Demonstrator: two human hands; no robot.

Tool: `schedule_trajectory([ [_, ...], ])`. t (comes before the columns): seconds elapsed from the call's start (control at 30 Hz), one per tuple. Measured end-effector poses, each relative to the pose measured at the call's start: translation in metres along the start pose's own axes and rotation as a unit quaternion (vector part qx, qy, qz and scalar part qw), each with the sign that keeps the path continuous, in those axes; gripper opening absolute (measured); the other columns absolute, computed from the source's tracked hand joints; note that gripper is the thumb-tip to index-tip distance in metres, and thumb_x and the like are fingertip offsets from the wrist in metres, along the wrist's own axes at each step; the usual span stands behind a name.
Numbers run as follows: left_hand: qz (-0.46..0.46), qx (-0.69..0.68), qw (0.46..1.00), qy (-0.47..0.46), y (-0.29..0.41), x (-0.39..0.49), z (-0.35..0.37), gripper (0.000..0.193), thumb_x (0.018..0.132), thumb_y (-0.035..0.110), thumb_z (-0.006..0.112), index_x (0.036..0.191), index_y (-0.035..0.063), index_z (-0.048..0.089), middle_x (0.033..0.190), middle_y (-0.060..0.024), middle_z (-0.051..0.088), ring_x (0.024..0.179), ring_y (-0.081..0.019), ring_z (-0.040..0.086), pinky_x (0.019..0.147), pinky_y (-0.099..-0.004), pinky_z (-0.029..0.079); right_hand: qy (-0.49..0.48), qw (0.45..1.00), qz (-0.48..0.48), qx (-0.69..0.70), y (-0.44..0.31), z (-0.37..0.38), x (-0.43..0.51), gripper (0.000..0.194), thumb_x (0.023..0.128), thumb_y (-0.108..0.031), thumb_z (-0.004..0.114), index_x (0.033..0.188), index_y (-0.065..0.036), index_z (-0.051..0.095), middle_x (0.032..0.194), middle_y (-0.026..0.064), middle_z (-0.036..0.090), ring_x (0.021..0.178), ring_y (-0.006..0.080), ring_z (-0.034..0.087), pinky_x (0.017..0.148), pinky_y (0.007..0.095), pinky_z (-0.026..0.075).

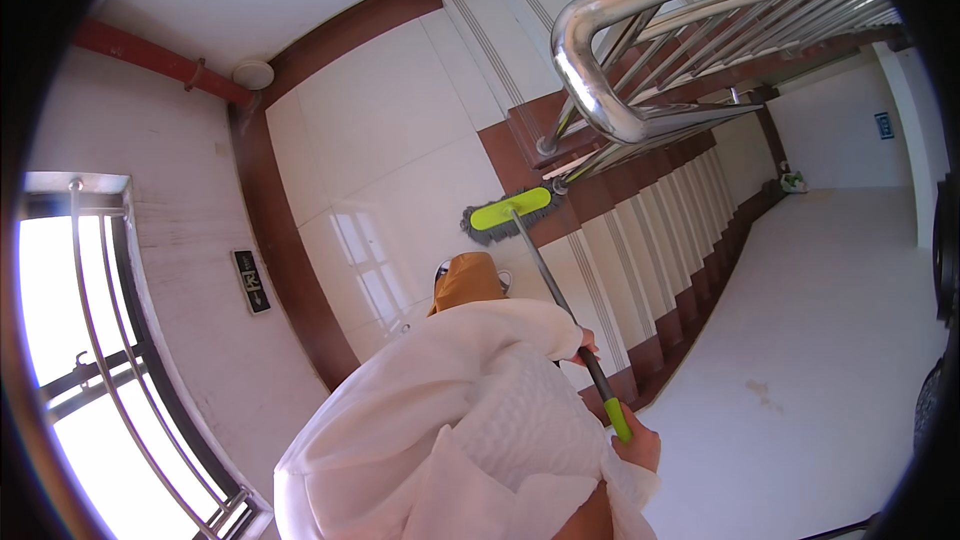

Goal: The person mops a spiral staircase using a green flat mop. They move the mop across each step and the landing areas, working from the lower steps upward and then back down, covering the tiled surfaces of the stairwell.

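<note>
A flat mop with a lime-green plate [511, 208] and a grey fringed pad [480, 234] lies against the tiled landing [390, 142], its right end touching or close beside a railing post's foot. Its grey pole [541, 264] slants back towards me. My left hand [587, 347], in a white sleeve, is closed around the dark lower section of the pole. Further back, my right hand [639, 444] grips the green handle end [618, 420]. Part of each hand is hidden by the pole or sleeve.
Steps [491, 37] with a steel handrail [592, 67] are at the upper right; another flight [637, 247] runs off to the right along a white wall [810, 330]. A red pipe [150, 56], an exit sign [250, 282] and a barred window [97, 300] are at left.
</note>
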State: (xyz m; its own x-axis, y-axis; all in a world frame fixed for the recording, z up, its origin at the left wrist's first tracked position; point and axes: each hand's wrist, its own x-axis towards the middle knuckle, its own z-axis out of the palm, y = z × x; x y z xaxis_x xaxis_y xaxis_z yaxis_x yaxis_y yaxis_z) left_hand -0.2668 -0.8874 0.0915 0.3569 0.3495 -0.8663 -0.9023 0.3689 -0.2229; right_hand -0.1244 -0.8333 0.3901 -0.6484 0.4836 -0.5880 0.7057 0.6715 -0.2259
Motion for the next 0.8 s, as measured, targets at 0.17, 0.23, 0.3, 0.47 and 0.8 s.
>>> schedule_trajectory([
  [0.17,0.046,0.023,0.998,0.028,0.055,-0.002,-0.061,0.026,0.085,-0.002,0.059,0.110,-0.0018,0.050,0.091,-0.0195,0.067,0.078,-0.0315,0.071,0.070,-0.0474,0.061,0.003,0.995,-0.062,0.073,-0.034,0.034,0.051,0.060,0.072,-0.008,0.068,0.128,-0.028,0.061,0.078,0.0223,0.065,0.075,0.0448,0.063,0.068,0.0538,0.051],
  [0.23,0.056,0.046,0.997,0.030,0.067,-0.002,-0.074,0.023,0.085,-0.001,0.058,0.107,-0.0022,0.052,0.089,-0.0203,0.067,0.078,-0.0313,0.071,0.071,-0.0475,0.061,-0.017,0.997,-0.037,0.066,-0.044,0.040,0.056,0.059,0.073,-0.008,0.067,0.129,-0.026,0.060,0.080,0.0229,0.065,0.076,0.0449,0.063,0.069,0.0542,0.051],
  [0.3,0.055,0.058,0.996,0.036,0.067,-0.004,-0.076,0.021,0.085,-0.001,0.058,0.105,-0.0029,0.052,0.089,-0.0207,0.067,0.078,-0.0312,0.071,0.071,-0.0476,0.061,-0.025,0.997,-0.028,0.065,-0.051,0.038,0.052,0.059,0.073,-0.008,0.066,0.129,-0.025,0.060,0.081,0.0232,0.066,0.077,0.0448,0.063,0.070,0.0540,0.051],
  [0.47,0.003,0.053,0.998,-0.022,0.035,-0.007,-0.050,0.025,0.084,0.000,0.060,0.107,-0.0035,0.051,0.093,-0.0199,0.067,0.084,-0.0313,0.071,0.074,-0.0483,0.061,-0.015,0.997,-0.017,0.077,-0.050,0.004,0.022,0.061,0.070,-0.011,0.071,0.128,-0.025,0.060,0.079,0.0227,0.066,0.077,0.0438,0.064,0.070,0.0516,0.053],
  [0.8,0.064,0.005,0.996,0.068,0.121,-0.036,-0.142,0.011,0.081,-0.004,0.059,0.091,-0.0018,0.055,0.080,-0.0198,0.064,0.074,-0.0336,0.069,0.069,-0.0499,0.060,-0.024,1.000,0.001,-0.018,-0.151,0.047,0.083,0.064,0.072,-0.016,0.070,0.131,-0.035,0.055,0.074,0.0201,0.065,0.075,0.0433,0.065,0.066,0.0525,0.052],
])
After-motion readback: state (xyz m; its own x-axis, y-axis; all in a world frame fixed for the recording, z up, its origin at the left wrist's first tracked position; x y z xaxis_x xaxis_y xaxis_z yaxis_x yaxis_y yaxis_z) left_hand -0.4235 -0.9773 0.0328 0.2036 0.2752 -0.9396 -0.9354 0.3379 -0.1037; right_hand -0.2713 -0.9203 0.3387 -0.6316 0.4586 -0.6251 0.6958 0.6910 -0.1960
